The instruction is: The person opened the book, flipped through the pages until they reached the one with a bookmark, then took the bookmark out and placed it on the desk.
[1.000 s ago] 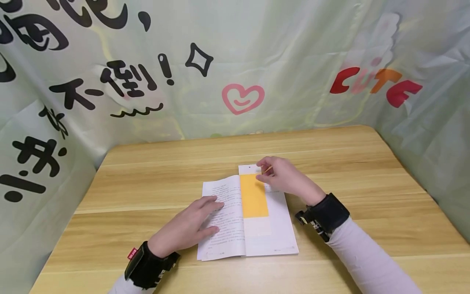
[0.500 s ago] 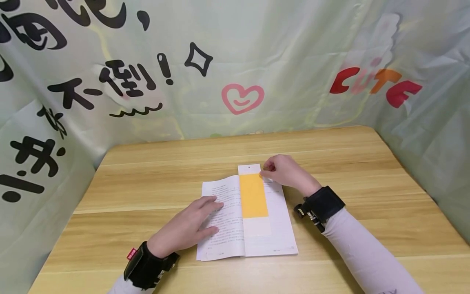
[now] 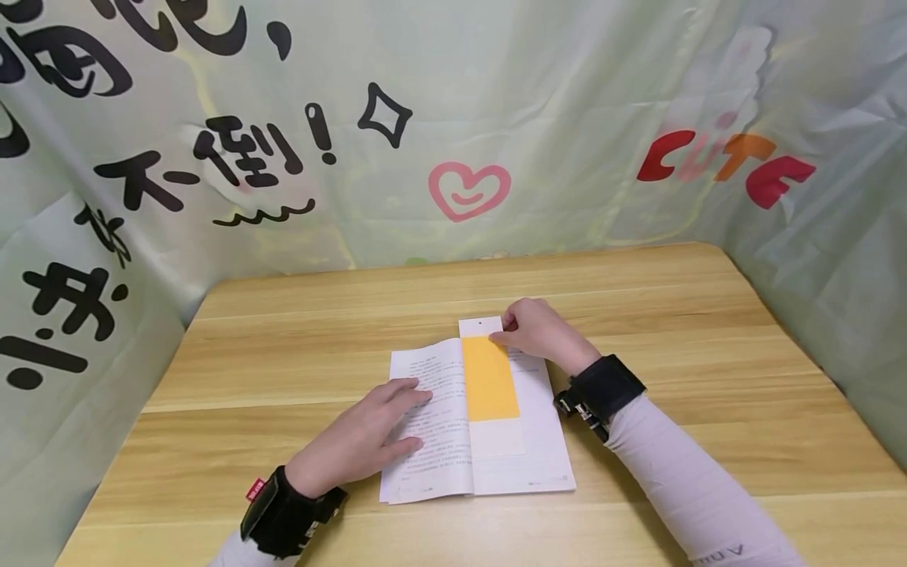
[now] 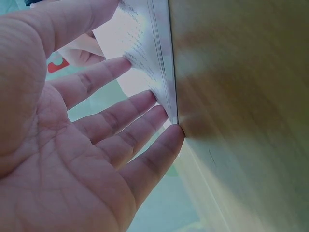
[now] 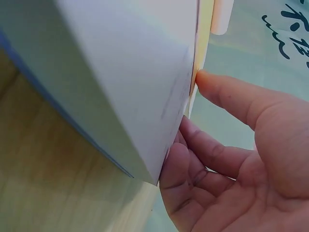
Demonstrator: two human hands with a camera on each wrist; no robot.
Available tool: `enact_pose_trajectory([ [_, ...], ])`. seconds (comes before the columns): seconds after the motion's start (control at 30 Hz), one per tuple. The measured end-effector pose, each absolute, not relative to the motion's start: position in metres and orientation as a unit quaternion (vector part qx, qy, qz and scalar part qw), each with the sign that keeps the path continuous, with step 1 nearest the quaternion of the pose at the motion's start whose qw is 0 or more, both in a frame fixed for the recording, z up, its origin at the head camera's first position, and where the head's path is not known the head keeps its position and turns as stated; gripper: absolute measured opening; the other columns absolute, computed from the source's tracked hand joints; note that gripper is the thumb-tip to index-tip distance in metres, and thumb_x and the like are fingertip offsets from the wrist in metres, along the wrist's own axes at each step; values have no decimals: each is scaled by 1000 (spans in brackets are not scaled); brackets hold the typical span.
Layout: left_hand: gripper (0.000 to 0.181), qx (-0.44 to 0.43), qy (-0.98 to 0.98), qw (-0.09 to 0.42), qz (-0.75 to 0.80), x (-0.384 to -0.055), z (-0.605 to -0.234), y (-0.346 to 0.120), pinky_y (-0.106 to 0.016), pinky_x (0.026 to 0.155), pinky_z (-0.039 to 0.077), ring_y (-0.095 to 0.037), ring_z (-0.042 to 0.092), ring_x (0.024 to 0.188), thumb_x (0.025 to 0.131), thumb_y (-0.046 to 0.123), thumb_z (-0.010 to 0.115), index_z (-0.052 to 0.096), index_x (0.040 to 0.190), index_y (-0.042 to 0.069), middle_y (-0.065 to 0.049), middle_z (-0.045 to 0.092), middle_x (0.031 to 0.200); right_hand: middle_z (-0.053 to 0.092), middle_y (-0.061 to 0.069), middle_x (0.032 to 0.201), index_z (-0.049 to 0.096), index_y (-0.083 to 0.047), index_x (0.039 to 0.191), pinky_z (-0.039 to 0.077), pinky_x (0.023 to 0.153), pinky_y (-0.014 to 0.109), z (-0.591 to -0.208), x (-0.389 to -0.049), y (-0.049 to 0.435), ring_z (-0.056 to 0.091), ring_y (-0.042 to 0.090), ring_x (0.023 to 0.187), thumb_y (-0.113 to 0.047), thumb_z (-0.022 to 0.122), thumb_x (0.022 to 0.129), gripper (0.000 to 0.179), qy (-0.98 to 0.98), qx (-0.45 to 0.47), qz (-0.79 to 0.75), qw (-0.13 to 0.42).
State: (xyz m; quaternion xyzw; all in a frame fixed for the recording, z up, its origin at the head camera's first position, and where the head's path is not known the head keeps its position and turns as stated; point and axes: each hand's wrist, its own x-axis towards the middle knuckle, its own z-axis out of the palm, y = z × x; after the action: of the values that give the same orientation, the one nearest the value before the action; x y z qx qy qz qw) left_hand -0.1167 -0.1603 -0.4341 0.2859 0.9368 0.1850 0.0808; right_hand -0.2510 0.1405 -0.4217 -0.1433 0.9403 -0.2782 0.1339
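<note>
An open book (image 3: pixel 432 465) lies on the wooden table, printed text on its left page. Along the gutter, on the right page, lies a yellow and white bookmark (image 3: pixel 490 382); its white top with a small hole sticks out past the book's upper edge. My right hand (image 3: pixel 549 335) pinches the bookmark's upper right edge, thumb on the yellow face and fingertips at the edge. In the right wrist view the thumb (image 5: pixel 231 92) touches the yellow strip beside the page edges. My left hand (image 3: pixel 368 433) rests on the left page, its fingers (image 4: pixel 108 77) spread and nearly straight.
The wooden table (image 3: pixel 298 315) extends around the book on all sides. Behind it hangs a pale fabric backdrop (image 3: pixel 567 102) with black lettering, a pink heart and coloured letters. A black strap with a small camera sits on each wrist.
My right hand first drew back slightly right from the bookmark's top, then came left again, its thumb now over the yellow edge. The left hand, book and bookmark stay practically in place.
</note>
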Motion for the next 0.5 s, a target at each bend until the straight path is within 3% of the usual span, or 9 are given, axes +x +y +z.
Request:
enact_pose_trajectory([
  [0.2, 58, 285, 937, 81, 186, -117, -434, -160, -54, 119, 50, -38, 55, 144, 100, 27, 78, 59, 152, 11, -19, 52, 159, 59, 3, 78, 66, -7, 90, 39, 64, 26, -422, -250, 139, 52, 17, 70, -26, 80, 98, 25, 941, -121, -291, 126],
  [0.5, 59, 286, 936, 79, 189, -117, -435, -160, -55, 119, 50, -38, 55, 144, 100, 27, 78, 59, 152, 11, -19, 52, 159, 63, 8, 92, 63, -5, 99, 45, 70, 27, -421, -250, 138, 56, 20, 81, -23, 78, 100, 24, 934, -107, -323, 108],
])
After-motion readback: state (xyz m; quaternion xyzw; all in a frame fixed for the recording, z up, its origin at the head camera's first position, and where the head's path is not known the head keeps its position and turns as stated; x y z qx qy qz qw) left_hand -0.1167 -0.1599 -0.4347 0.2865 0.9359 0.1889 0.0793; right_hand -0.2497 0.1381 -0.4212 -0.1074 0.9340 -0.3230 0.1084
